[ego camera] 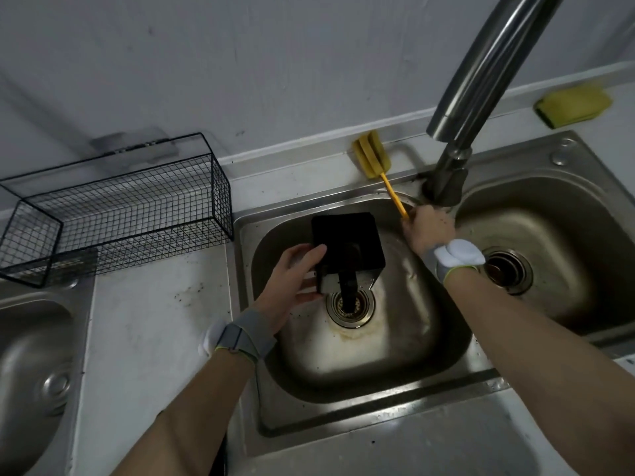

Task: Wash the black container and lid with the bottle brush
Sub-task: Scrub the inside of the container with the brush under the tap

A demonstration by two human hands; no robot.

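Note:
A square black container is tilted over the left basin of the steel sink, above the drain. My left hand grips its left side. A dark stream or handle-like shape runs from it down to the drain; I cannot tell which. The bottle brush has a yellow sponge head that lies on the counter edge behind the sink. Its thin yellow handle slants down into my right hand, which is closed around the handle's end. No separate lid can be made out.
A steel faucet rises just behind my right hand. The right basin has its own drain. A black wire basket stands on the stained counter at left. A yellow sponge lies at the back right. Another steel basin is at far left.

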